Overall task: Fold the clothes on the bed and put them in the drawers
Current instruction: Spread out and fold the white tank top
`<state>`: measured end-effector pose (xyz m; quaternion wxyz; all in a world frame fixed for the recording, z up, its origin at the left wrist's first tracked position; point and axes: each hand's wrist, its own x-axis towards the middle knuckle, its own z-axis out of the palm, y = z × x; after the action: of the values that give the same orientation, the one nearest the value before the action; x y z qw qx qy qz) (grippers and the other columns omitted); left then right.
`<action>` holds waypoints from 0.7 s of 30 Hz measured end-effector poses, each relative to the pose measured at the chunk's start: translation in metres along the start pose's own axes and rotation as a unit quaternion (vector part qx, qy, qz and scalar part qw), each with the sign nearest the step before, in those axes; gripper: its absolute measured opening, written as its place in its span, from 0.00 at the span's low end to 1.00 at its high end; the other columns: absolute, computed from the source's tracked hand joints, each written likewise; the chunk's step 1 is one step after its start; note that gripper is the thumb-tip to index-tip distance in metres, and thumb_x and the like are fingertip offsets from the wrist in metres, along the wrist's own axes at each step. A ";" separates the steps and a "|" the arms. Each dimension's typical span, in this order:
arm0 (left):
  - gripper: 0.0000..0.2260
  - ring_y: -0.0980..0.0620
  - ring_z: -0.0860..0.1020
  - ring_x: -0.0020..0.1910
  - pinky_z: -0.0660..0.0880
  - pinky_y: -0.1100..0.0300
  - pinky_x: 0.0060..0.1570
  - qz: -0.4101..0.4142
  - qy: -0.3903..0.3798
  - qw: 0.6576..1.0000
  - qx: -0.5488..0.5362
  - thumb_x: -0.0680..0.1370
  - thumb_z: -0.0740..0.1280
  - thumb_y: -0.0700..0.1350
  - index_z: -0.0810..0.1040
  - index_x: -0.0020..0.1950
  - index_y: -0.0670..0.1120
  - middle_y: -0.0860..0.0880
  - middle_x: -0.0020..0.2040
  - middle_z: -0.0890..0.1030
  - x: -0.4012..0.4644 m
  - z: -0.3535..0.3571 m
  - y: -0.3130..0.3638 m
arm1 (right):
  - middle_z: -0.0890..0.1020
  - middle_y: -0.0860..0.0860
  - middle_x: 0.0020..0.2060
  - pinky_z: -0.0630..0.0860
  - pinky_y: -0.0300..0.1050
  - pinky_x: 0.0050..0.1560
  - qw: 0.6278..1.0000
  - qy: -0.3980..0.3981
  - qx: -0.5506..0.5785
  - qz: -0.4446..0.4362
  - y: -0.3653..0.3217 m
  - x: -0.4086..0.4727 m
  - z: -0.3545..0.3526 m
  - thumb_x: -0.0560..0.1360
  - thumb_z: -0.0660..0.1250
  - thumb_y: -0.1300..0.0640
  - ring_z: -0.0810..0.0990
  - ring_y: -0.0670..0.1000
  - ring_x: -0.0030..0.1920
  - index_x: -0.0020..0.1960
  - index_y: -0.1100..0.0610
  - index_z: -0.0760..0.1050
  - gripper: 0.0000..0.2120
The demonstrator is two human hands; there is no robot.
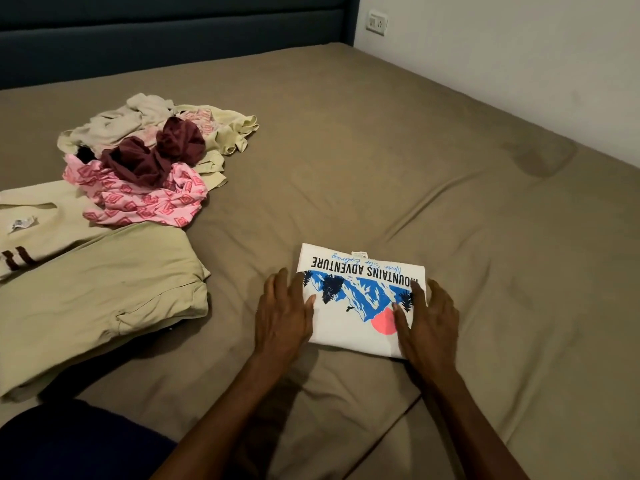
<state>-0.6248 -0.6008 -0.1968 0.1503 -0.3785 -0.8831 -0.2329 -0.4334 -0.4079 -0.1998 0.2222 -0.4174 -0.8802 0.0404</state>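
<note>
— How far along would you say they are?

— One piece looks finished. The white cotton T-shirt with the blue mountain print (360,299), lower centre of the frame, is folded into a neat rectangle on the brown bedsheet (381,150). The left hand (284,317) lies along its left edge and the right hand (427,320) along its right edge, fingers straight and a little spread on both, touching the cloth rather than gripping it. I'd guess they're squaring it up or about to lift it.

— And the rest?

— At the left of the frame there's a beige garment folded into a broad flat slab (100,299), so that one seems done too, though I can't tell what kind of garment it is. Just above it lies a cream top with dark maroon stripes (38,230), spread flat and partly off the left edge; I'd call it not yet folded.

— That heap up there?

— Upper left of the frame, a crumpled pile: a pink patterned cloth (145,199), a dark maroon garment (156,157) bunched on top of it, and pale yellowish and off-white pieces (221,133) behind. All of that is still to fold.

— Drawers?

— None in view. Nothing here shows any clothing put away, so I'd judge the task is well short of halfway.
</note>
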 end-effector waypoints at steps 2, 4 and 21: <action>0.27 0.35 0.68 0.73 0.72 0.44 0.65 0.058 -0.053 0.997 -0.016 0.82 0.55 0.59 0.70 0.77 0.47 0.37 0.76 0.69 0.016 0.011 0.009 | 0.65 0.59 0.79 0.63 0.56 0.71 0.998 -0.039 0.016 -0.051 -0.011 0.011 0.007 0.80 0.58 0.38 0.65 0.61 0.76 0.78 0.53 0.68 0.31; 0.31 0.37 0.57 0.80 0.64 0.41 0.71 0.060 -0.148 0.987 -0.014 0.82 0.49 0.65 0.60 0.82 0.52 0.39 0.82 0.58 0.033 0.026 0.013 | 0.59 0.56 0.82 0.59 0.56 0.75 0.992 -0.089 0.023 -0.087 -0.019 0.021 0.021 0.81 0.53 0.34 0.59 0.58 0.80 0.81 0.48 0.63 0.33; 0.20 0.47 0.80 0.59 0.75 0.52 0.59 -0.261 -0.179 0.905 -0.284 0.81 0.64 0.61 0.77 0.64 0.47 0.50 0.60 0.83 0.038 0.031 -0.017 | 0.83 0.58 0.56 0.76 0.51 0.56 0.939 -0.154 0.195 0.238 0.013 0.075 0.013 0.76 0.75 0.45 0.81 0.61 0.57 0.72 0.63 0.70 0.33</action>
<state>-0.6652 -0.5722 -0.2112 -0.1905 -0.1969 -0.8586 -0.4332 -0.4708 -0.3413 -0.1882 0.1447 -0.5522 -0.7532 0.3268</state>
